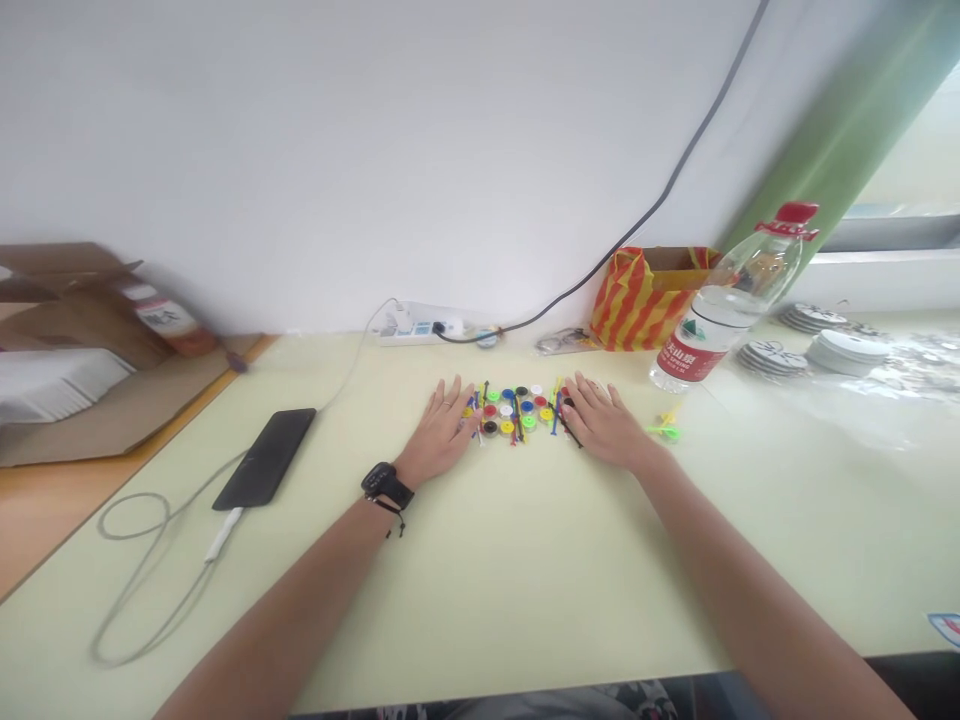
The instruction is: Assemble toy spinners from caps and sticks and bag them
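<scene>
Well left of the left hand (439, 438), see a phone (266, 458); flat, smooth and probably slippery, so best gripped by its long edges. With the left hand, lies palm down, fingers stretched and slightly parted, thumb and fingertips against the pile's left edge; grasps nothing visibly, though cannot tell what is under the fingers. Just right of the left hand and on across to the right hand (600, 425), find the discs (507, 427), mixed with thin sticks (517, 420). Look small, light and hard, likely plastic, and apt to skid if pushed. Pinch each of the discs by opposite rims; take the sticks at mid-length, gently, since likely to bend or roll if pressed at one end. With the right hand, also lies flat, fingers extended and a little apart, touching the pile's right edge, with no grip to be seen; cannot tell what is beneath. Just right of the right hand, note the loose pieces (667, 433), likely as light. Farther right and beyond it, see a bottle (690, 350), part full, likely heavier and soft-walled; hold around the label
</scene>
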